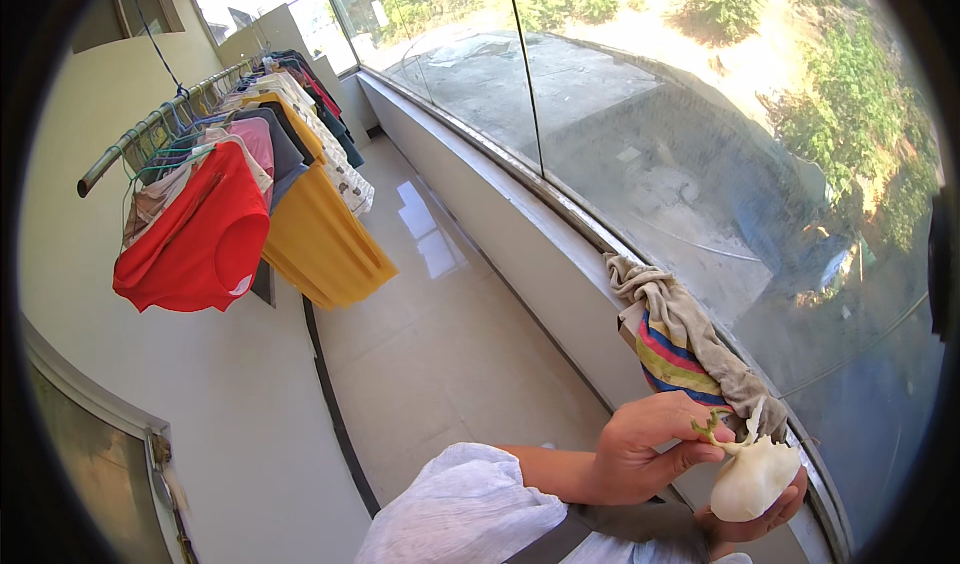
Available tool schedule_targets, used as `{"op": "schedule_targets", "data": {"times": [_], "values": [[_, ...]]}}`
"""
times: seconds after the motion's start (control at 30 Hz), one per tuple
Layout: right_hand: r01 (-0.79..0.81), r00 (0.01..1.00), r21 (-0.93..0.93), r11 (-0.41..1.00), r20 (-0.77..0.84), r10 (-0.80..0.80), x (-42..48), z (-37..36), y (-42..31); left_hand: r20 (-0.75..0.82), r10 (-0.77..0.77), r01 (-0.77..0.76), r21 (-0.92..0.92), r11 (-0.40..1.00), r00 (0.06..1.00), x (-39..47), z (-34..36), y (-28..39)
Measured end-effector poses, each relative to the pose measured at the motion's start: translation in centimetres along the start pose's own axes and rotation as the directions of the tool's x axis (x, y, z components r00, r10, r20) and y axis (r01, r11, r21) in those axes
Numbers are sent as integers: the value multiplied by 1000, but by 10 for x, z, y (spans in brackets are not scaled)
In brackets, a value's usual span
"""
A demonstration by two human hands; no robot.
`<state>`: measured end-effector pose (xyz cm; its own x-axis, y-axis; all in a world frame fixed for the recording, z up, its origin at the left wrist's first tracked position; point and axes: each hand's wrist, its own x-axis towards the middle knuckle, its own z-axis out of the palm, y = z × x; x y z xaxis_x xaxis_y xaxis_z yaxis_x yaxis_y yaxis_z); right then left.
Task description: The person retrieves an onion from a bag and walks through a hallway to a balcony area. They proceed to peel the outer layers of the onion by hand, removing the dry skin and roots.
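Observation:
My left hand (645,448) comes in from a white sleeve. Its thumb and forefinger pinch a thin stem that ends in a green, branching tip (703,425). The stem joins a pale, rounded vegetable (752,481), which looks like a peeled root or bulb; its exact kind is unclear. From below and behind, my right hand (784,505) cups this vegetable, most of its palm hidden. A second, whitish stub (754,420) sticks up from the vegetable's top. Both hands are close together beside the window ledge.
A crumpled grey-brown cloth (686,324) lies along the ledge (517,196), over a striped bag (675,361). Clothes, with red underwear (199,234) nearest, hang from a metal rail (112,166) at left. Window glass (637,174) borders the right; a door (97,444) is lower left.

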<state>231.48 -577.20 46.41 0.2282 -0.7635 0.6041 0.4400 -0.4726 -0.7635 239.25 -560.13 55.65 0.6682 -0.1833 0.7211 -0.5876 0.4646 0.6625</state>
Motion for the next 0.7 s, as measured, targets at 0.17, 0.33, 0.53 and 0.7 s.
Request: {"op": "schedule_targets", "data": {"times": [0.17, 0.33, 0.53, 0.7], "values": [[113, 989, 2, 994, 99, -113, 10, 8, -8, -24, -16, 16, 20, 1000, 1000, 1, 2, 2], [694, 715, -427, 580, 308, -628, 19, 20, -12, -54, -12, 14, 35, 999, 998, -1, 2, 1], [775, 631, -310, 550, 350, -693, 29, 32, -23, -82, 35, -30, 65, 997, 996, -5, 0, 4], [826, 449, -530, 194, 409, -794, 33, 48, -45, -126, 58, -54, 36, 998, 990, -5, 4, 8]]}}
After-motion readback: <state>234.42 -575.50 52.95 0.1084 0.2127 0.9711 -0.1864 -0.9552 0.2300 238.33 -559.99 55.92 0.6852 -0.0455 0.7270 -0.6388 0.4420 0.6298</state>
